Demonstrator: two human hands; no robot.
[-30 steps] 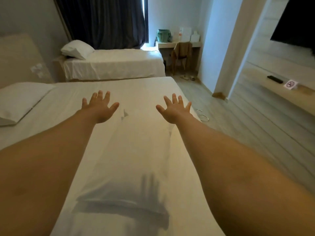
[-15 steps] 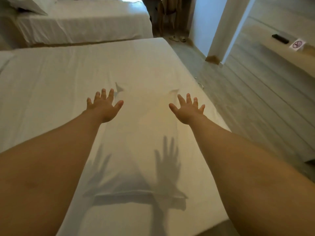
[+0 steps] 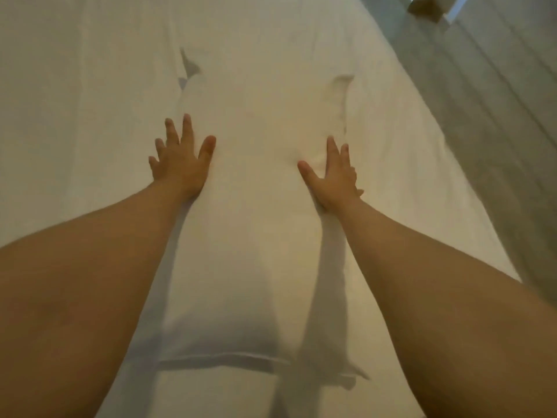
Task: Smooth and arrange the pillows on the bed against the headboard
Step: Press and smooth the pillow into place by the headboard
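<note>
A long white pillow (image 3: 253, 212) lies lengthwise on the white bed (image 3: 75, 101), its near seamed end close to the camera. The left hand (image 3: 180, 164) presses flat on its left edge, the right hand (image 3: 331, 179) on its right edge; each grip is wide, fingers spread, holding nothing. Grey plank floor (image 3: 497, 101) shows far right.

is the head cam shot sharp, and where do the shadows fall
Head view: soft throughout, slightly motion-blurred; warm, dim light; arm shadows lie on the pillow beside the left hand and below the right hand; wide-angle lens stretches the forearms near the frame edge and bends the floorboards.
</note>
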